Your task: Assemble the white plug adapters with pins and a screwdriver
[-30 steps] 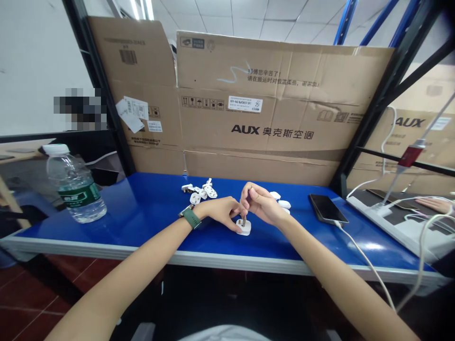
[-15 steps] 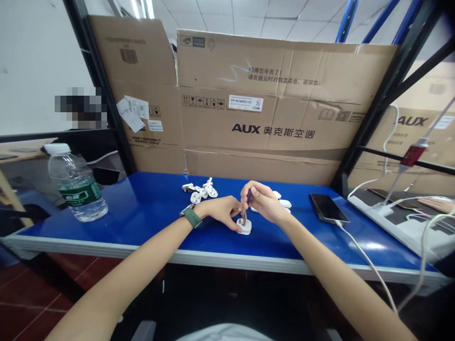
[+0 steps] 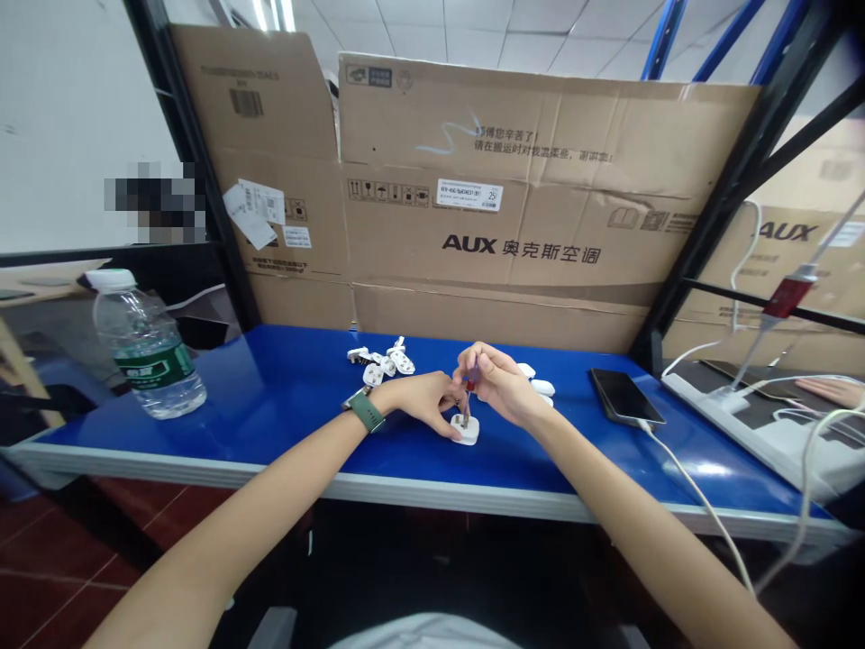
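A small white plug housing (image 3: 466,434) lies on the blue tabletop near its front edge. My left hand (image 3: 427,400), a green-banded watch on its wrist, grips the housing from the left with thumb and fingers. From the right, my right hand (image 3: 498,383) pinches a small screwdriver (image 3: 470,386) by its purple and red handle. The screwdriver stands nearly upright, its shaft reaching down into the top of the housing. Its tip is too small to make out.
Several white plug parts (image 3: 388,363) with metal pins lie behind my left hand. More white pieces (image 3: 541,388) sit behind my right wrist. A water bottle (image 3: 150,361) stands left; a charging phone (image 3: 625,397) lies right. Cardboard (image 3: 405,243) walls the back.
My right fingers have shifted slightly on the screwdriver, and its red lower handle now shows beneath them. The left hand still holds the housing in the same place.
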The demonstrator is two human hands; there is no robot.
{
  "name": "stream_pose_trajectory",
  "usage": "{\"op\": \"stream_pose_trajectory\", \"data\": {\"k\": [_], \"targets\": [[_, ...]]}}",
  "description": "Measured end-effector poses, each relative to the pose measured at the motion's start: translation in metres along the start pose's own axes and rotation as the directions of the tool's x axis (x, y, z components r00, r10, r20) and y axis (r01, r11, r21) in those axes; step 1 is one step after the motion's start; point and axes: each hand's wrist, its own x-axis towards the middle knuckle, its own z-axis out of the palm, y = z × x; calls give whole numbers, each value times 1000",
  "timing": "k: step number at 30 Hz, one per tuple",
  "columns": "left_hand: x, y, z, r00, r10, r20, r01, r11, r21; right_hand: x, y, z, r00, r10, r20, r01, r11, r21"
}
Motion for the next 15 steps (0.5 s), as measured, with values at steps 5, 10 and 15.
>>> {"op": "stream_pose_trajectory", "data": {"k": [5, 10, 15], "targets": [[1, -1, 1, 999, -24, 31, 24, 1000, -8, -1, -4, 1, 999, 49, 1, -49, 997, 58], [1, -1, 0, 998, -50, 48, 50, 999, 6, -2, -4, 4, 996, 83, -17, -79, 984, 163], [0, 1, -1, 996, -45, 72, 45, 999, 1, -1, 1, 1, 999, 39, -4, -39, 997, 68]]}}
